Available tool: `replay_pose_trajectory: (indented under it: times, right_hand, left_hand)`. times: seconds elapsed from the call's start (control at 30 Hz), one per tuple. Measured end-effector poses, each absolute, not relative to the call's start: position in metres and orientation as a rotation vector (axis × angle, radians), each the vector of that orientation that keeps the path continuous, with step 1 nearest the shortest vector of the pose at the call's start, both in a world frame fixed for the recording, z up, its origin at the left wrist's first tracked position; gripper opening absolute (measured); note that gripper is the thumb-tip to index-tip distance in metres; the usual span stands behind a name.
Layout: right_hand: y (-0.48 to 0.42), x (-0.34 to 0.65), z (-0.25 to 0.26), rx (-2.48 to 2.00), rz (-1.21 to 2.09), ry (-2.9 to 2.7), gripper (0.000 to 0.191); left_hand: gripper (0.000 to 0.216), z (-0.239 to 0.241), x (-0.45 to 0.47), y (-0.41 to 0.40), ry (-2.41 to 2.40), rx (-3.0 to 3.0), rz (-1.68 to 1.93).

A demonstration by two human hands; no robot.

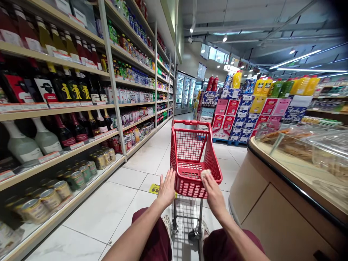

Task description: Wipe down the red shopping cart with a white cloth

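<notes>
Straight ahead stands a red plastic shopping cart (190, 185) with a latticed basket on metal legs and wheels. No goods show inside its basket. My left hand (166, 189) is at the near left corner of the basket, fingers stretched out and holding nothing; whether it touches the plastic I cannot tell. At the near right side, my right hand (213, 192) has a small whitish crumpled wad (206, 173), perhaps tissue or cloth, under its fingertips against the basket's rim. My knees and shoes are on both sides of the cart's legs.
Shelves (89, 105) of bottles and cans line the left. A rounded counter (272, 195) with clear covers stands close on the right. Stacked drink cartons (244, 119) rise farther back. A yellow floor sticker (154, 188) lies on the white tiles.
</notes>
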State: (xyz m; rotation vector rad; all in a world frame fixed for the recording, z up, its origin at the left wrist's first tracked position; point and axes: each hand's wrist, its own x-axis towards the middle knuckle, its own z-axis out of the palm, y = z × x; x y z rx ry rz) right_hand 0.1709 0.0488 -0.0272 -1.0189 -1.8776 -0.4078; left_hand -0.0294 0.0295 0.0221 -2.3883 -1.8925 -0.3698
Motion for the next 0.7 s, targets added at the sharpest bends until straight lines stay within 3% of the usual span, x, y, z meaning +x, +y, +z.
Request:
replay_pose_trajectory:
  times: [0.2, 0.4, 0.7]
  right_hand:
    - [0.047, 0.163, -0.029, -1.008, -0.345, -1.908, 0.059]
    - [0.043, 0.198, -0.035, -1.215, -0.437, -1.696, 0.066]
    - [0.05, 0.187, -0.033, -1.181, -0.413, -1.745, 0.064]
  left_hand:
    - [0.073, 0.005, 0.005, 0.032, -1.686, -2.367, -0.4]
    - [0.077, -0.003, 0.004, 0.03, -1.718, -2.298, -0.337]
    - [0.076, 0.002, -0.001, 0.027, -1.788, -2.286, -0.313]
